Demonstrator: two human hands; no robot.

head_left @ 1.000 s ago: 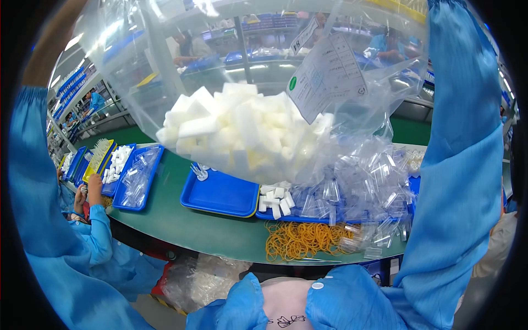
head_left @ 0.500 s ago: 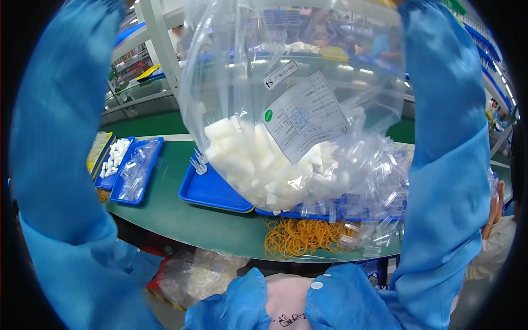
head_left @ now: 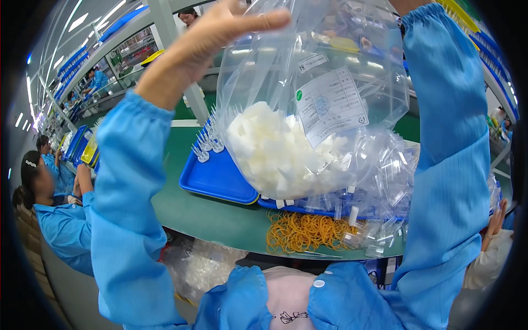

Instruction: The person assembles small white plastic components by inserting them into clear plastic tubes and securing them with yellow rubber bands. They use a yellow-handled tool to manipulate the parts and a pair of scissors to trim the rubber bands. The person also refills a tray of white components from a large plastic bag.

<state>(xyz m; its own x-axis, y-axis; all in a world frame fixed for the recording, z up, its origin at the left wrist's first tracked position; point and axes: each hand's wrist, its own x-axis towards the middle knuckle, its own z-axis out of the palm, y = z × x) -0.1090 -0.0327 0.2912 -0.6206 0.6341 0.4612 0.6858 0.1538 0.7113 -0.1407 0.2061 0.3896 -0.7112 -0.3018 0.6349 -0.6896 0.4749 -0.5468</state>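
Note:
A large clear plastic bag (head_left: 379,104) with white, soft-looking pieces (head_left: 275,148) in its bottom hangs upright before me, a printed paper label (head_left: 331,107) on its front. My left hand (head_left: 214,38) is raised at the bag's upper left side, thumb stretched out across the plastic; its other fingers are partly cut off by the top edge. At the top right only the wrist side of my right hand (head_left: 410,5) shows, beside the bag's upper edge. Its fingers are out of sight, but the bag stays held up on that side. The bag's bottom is over a blue tray (head_left: 220,184).
White spiky stands (head_left: 203,151) are at the blue tray's far left corner. Clear plastic tubes (head_left: 385,170) heap up at right, beside orange rubber bands (head_left: 308,234) on the green table (head_left: 181,212). Co-workers sit left (head_left: 63,220) and right (head_left: 489,247). Filled plastic bags (head_left: 209,264) lie below the table.
My left hand and arm have come down and to the right into view. The bag has shifted rightward. More of the stands and a co-worker at the left now show.

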